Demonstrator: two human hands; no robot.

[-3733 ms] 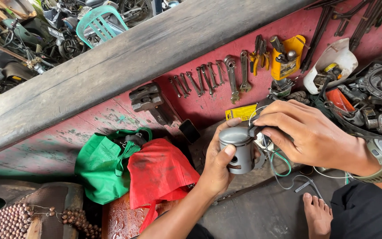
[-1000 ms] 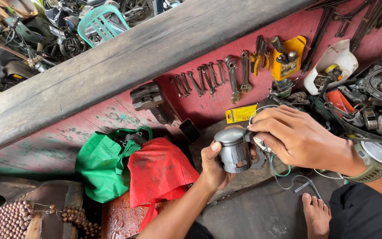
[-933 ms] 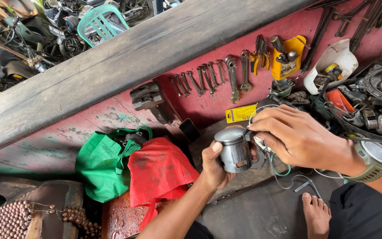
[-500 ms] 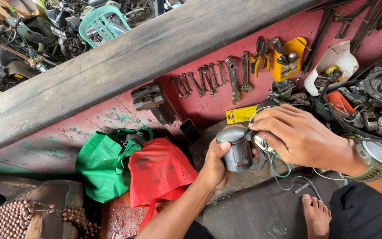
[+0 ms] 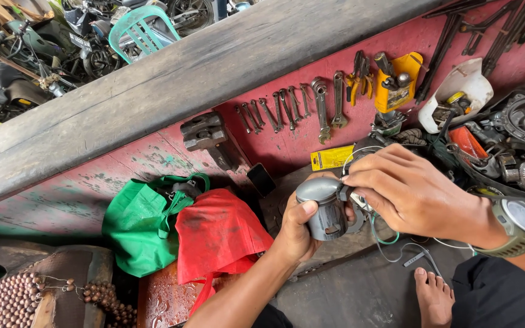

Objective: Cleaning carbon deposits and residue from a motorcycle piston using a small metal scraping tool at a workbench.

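Unmoved, both hands (image 5: 360, 209) clasp grey piston (image 5: 323, 206).

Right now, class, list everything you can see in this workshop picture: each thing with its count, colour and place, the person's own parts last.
piston: one, grey metal, centre, gripped in the left hand.
wrenches: a row, count unclear, steel, lying on the red surface.
pliers: one, yellow handles, right of the wrenches.
green bag: one, lower left.
red bag: one, beside the green bag.
wooden beam: one, grey, diagonal across the top.
plastic chair: one, teal, top left.
wristwatch: one, olive, right wrist.
bare foot: one, bottom right.
left hand: wraps the piston.
right hand: fingertips at the piston's side.
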